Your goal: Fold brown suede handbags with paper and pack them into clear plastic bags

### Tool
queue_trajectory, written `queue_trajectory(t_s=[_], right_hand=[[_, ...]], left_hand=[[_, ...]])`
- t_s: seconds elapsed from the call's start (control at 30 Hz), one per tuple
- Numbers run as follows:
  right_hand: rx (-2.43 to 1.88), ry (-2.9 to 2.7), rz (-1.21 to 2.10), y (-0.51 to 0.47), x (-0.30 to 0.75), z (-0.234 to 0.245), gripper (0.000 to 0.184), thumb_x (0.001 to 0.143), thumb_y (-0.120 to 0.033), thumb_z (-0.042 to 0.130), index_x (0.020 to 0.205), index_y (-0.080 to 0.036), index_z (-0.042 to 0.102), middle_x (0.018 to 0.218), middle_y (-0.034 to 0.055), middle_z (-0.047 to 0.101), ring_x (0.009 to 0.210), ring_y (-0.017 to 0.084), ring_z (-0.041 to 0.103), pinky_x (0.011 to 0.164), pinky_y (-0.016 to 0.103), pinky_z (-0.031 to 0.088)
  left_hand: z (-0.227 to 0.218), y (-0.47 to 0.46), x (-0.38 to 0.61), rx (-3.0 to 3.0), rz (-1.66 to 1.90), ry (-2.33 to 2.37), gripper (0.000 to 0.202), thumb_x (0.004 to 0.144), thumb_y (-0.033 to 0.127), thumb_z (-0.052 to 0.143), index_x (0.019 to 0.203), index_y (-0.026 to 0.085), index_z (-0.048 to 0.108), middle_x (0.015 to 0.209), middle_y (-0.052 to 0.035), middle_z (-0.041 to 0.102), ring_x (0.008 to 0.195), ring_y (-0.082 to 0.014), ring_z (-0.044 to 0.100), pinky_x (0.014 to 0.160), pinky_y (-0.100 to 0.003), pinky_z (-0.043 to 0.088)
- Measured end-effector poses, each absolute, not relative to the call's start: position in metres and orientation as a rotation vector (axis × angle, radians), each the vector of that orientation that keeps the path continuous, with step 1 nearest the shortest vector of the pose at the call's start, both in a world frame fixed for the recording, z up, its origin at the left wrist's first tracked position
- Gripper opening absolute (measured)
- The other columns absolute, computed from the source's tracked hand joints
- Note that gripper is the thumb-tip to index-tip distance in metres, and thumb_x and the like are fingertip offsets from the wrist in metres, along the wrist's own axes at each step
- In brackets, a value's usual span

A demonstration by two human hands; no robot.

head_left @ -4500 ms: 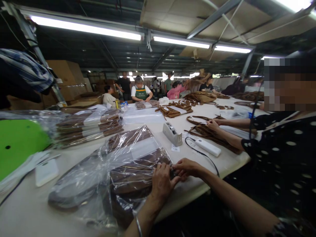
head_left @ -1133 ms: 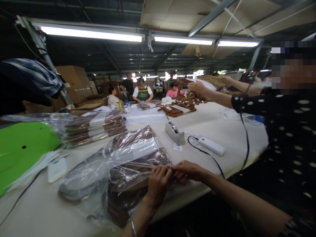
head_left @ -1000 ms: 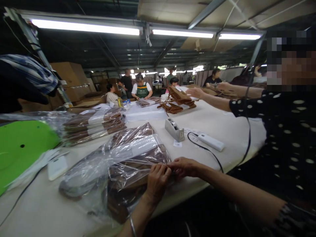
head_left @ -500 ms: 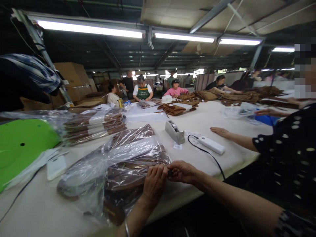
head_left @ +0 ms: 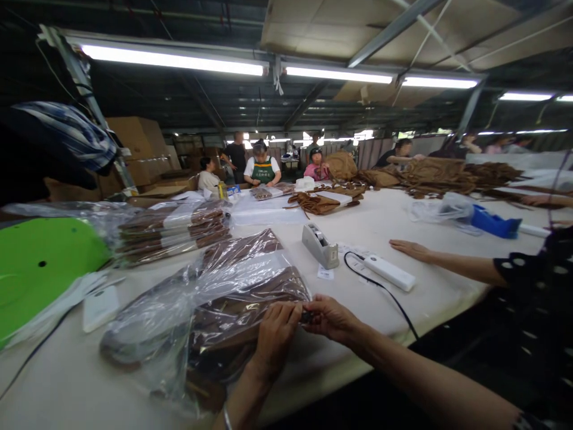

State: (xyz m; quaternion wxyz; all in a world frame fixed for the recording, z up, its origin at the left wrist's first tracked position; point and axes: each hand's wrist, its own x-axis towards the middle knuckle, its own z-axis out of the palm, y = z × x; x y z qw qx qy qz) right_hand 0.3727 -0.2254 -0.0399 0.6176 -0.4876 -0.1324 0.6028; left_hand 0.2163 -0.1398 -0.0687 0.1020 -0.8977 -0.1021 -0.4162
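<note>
A folded brown fabric item [head_left: 268,292] with a white paper band [head_left: 250,272] lies inside a clear plastic bag [head_left: 147,322] at the table's front. My left hand [head_left: 278,331] is closed at the item's right front edge, its fingertips pressed together; what they grip is hidden. Close against it, my right hand [head_left: 333,319] pinches a small dark piece [head_left: 306,316], too small to name. The fingertips of both hands nearly meet around that piece.
Beyond my hands are a tape dispenser [head_left: 320,246] and a white power strip [head_left: 388,272] with a black cord. A co-worker's hand [head_left: 409,249] rests flat at right, near a blue tape dispenser [head_left: 495,222]. Wrapped brown stacks [head_left: 174,230] and a green sheet [head_left: 45,263] are left.
The view has shifted slightly. The co-worker at right has leaned out of view and one of their hands has left the blue object. My hands stay at the same edge of the brown item.
</note>
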Motion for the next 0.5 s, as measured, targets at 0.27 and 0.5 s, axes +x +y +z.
queue_trajectory(t_s=[0.27, 0.5], right_hand=[[-1.642, -0.826, 1.262, -0.226, 0.431, -0.039, 0.044, 0.075, -0.055, 0.075, 0.082, -0.014, 0.060, 0.077, 0.0093, 0.070, 0.061, 0.020, 0.068, 0.057, 0.033, 0.057], [-1.934, -0.708, 0.323, -0.182, 0.546, 0.009, 0.017, 0.084, -0.034, 0.060, 0.079, -0.018, 0.066, 0.086, 0.0072, 0.071, 0.090, 0.020, 0.065, 0.073, 0.025, 0.048]], left_hand=[[-0.087, -0.141, 0.218, -2.771, -1.148, -0.351, 0.029, 0.092, 0.008, 0.047, 0.114, 0.021, 0.060, 0.090, -0.0041, 0.065, 0.082, -0.0197, 0.059, 0.074, -0.032, 0.048], [-0.099, -0.140, 0.218, -2.779, -1.157, -0.355, 0.040, 0.083, 0.001, 0.047, 0.114, 0.023, 0.058, 0.092, -0.0037, 0.065, 0.082, -0.0198, 0.058, 0.076, -0.031, 0.048]])
